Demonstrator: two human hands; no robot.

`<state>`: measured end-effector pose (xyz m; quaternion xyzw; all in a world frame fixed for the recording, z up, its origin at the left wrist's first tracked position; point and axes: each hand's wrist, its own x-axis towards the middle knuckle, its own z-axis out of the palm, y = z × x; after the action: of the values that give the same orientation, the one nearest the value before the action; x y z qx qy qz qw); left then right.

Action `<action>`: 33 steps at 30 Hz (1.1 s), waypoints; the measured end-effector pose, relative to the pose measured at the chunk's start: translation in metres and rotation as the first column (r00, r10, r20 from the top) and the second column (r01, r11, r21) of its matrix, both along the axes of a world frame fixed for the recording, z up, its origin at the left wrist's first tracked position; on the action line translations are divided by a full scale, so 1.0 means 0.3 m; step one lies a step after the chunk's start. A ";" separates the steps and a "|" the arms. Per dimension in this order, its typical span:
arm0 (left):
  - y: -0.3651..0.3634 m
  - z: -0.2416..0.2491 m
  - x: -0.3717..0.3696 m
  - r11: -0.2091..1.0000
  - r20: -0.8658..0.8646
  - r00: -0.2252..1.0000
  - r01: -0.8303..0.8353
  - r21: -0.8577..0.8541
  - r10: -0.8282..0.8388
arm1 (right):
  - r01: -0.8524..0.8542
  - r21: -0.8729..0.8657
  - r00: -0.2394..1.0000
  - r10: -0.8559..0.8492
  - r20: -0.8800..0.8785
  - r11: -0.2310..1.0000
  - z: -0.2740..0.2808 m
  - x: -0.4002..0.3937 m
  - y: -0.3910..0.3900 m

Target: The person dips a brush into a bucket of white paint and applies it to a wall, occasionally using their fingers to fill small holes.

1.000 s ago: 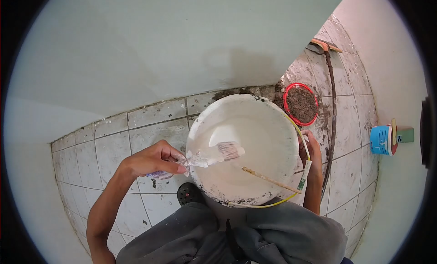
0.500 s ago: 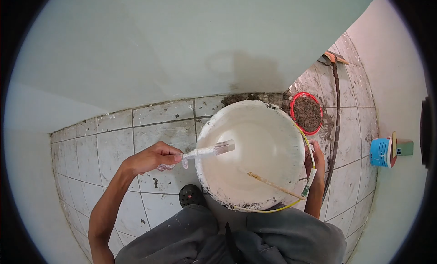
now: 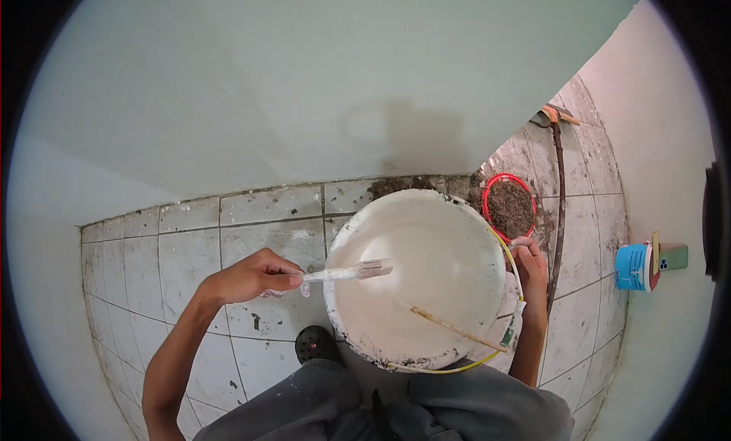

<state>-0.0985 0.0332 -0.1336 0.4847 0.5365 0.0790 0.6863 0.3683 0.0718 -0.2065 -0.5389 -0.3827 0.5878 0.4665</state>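
My left hand [image 3: 266,276] pinches the handle of a paintbrush [image 3: 327,274], which is coated in white. Its bristles [image 3: 374,268] point right, over the inside of a large whitish bucket [image 3: 362,350]. Pale liquid [image 3: 434,270] lies in the bucket, and a thin wooden stick [image 3: 457,327] leans on the inner side near the lower right. My right hand [image 3: 531,267] is at the bucket's right side, fingers curled beside the yellow wire handle [image 3: 509,252]; the bucket partly hides its grip. A white grip piece [image 3: 512,327] sits on that wire.
Behind the bucket rises a pale green wall [image 3: 289,83]. A red-rimmed container of grey-brown material [image 3: 510,207] and a long-handled tool [image 3: 558,159] are at right. Farther right is a blue tub [image 3: 632,267] with a phone [image 3: 673,257]. My shoe [image 3: 316,343] rests on stained tiles [image 3: 190,258].
The whole scene sits slightly lower in view. The brush has turned a little, from slanting upward to nearly level, still over the bucket. My right hand stays at the bucket's side.
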 end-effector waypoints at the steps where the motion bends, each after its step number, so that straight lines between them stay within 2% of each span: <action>1: 0.000 -0.005 -0.001 1.000 -0.009 1.000 -0.003 0.005 0.003 | -0.023 0.007 0.998 0.023 0.051 1.000 0.014 -0.002 0.008; 3: -0.007 0.004 -0.001 0.999 0.005 0.999 -0.037 0.015 0.037 | -0.070 0.022 0.986 0.066 0.150 0.997 0.032 -0.009 0.025; 5: -0.013 0.002 0.006 0.998 0.025 0.998 -0.063 0.000 0.063 | -0.143 0.112 0.953 0.106 0.283 0.983 0.048 -0.026 0.038; 7: -0.017 -0.004 0.000 0.996 0.047 0.995 -0.081 -0.028 0.083 | -0.258 0.136 0.875 0.172 0.453 0.957 0.089 -0.059 0.050; 9: -0.009 -0.006 0.000 0.998 0.025 0.998 -0.051 -0.020 0.052 | -0.393 0.086 0.731 0.254 0.633 0.916 0.163 -0.084 0.073; 10: -0.003 -0.005 0.001 0.999 0.012 0.999 -0.033 -0.013 0.033 | -0.503 0.069 0.615 0.300 0.730 0.862 0.200 -0.095 0.092; 13: 0.004 0.013 0.011 0.999 0.068 0.997 -0.035 -0.001 0.035 | -0.663 0.081 0.430 0.289 0.855 0.744 0.272 -0.136 0.147; 14: 0.001 0.009 0.012 0.999 0.042 0.999 -0.010 0.034 0.008 | -0.765 0.098 0.327 0.252 0.911 0.637 0.326 -0.168 0.162; 16: 0.004 -0.001 0.030 0.995 -0.013 0.999 0.038 0.094 -0.036 | -0.831 -0.032 0.163 0.299 0.940 0.555 0.383 -0.211 0.210; 17: 0.005 0.005 0.025 0.997 0.011 0.999 0.039 0.073 -0.040 | -0.853 -0.101 0.079 0.319 0.944 0.512 0.403 -0.234 0.229; 19: 0.004 0.018 0.021 0.999 0.059 0.997 0.044 0.021 -0.045 | -0.876 -0.131 0.025 0.317 0.948 0.463 0.405 -0.276 0.267; 23: 0.004 -0.011 0.010 0.997 0.042 0.998 0.043 0.071 -0.047 | -0.926 -0.063 0.004 0.175 0.985 0.373 0.327 -0.401 0.338; 25: 0.004 -0.029 -0.003 0.994 0.055 0.997 0.053 0.097 -0.059 | -0.931 -0.037 0.026 0.166 0.986 0.363 0.301 -0.464 0.354; 27: 0.001 -0.020 -0.009 0.999 0.126 0.992 -0.022 0.027 0.019 | -0.937 0.011 0.071 0.160 0.985 0.350 0.267 -0.506 0.360; 28: -0.005 -0.020 -0.009 0.999 0.158 0.986 -0.048 -0.018 0.050 | -0.935 0.046 0.107 0.157 0.982 0.353 0.246 -0.514 0.352; 29: -0.009 -0.030 -0.011 0.999 0.124 0.991 -0.051 0.018 0.048 | -0.928 0.081 0.145 0.152 0.978 0.364 0.228 -0.517 0.344; 31: -0.004 -0.042 -0.012 0.995 0.049 0.998 -0.031 0.096 0.026 | -0.923 0.098 0.164 0.151 0.975 0.373 0.213 -0.524 0.345; 33: -0.005 -0.029 -0.022 0.996 0.086 0.995 -0.059 0.064 0.053 | -0.917 0.094 0.165 0.154 0.974 0.388 0.210 -0.531 0.352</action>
<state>-0.1052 0.0317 -0.1424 0.4881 0.5177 0.1362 0.6894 0.2090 0.1773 -0.1437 -0.3231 -0.9289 0.1614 0.0825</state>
